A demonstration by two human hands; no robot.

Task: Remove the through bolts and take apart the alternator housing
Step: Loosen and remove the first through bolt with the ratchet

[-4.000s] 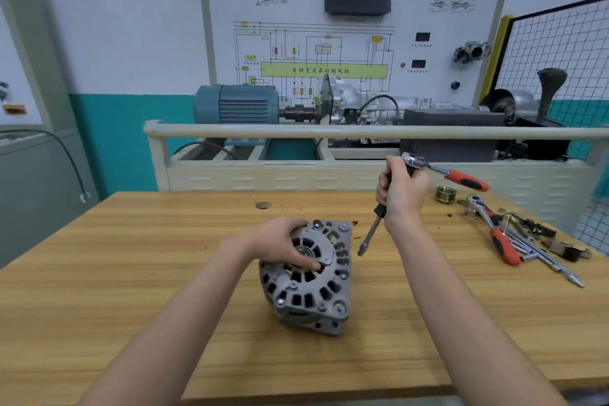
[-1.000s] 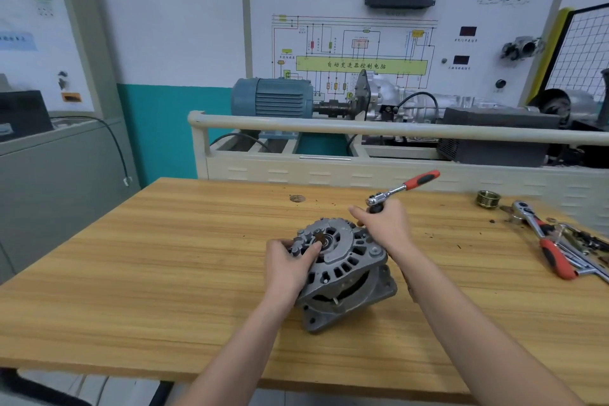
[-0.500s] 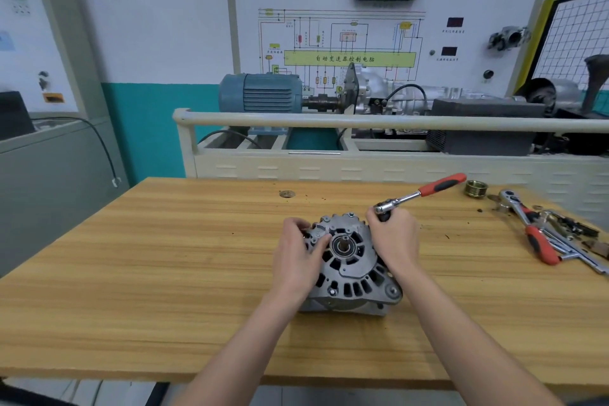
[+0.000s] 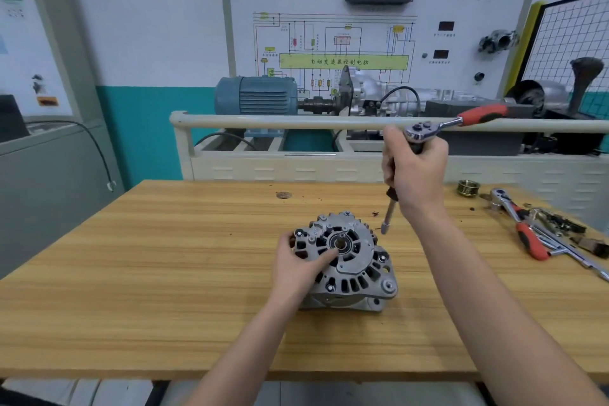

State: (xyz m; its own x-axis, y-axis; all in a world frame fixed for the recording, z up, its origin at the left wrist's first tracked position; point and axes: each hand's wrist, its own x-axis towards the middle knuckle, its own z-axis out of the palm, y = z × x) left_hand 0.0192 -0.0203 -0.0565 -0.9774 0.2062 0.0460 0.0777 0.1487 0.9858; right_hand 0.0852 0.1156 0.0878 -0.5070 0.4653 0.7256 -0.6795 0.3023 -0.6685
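Alternator [image 4: 344,260] sits on the wooden bench [image 4: 164,273], near centre, pulley-shaft face up, housing halves together; bolt heads visible around the rim. Left hand [image 4: 301,265] holds its left side, fingers curled over the edge, thumb lying across the face toward the centre bearing. Right hand [image 4: 413,175] raised above and just right of the alternator, fingers wrapped round the extension bar of a ratchet wrench [image 4: 454,123]; red handle points up and right, socket tip [image 4: 385,227] hangs in the air just off the housing's upper right rim, not touching. Far right of the bench: a second red-handled ratchet [image 4: 519,226] among loose metal tools, a small grooved pulley [image 4: 467,188] beside them. No containers on the bench.
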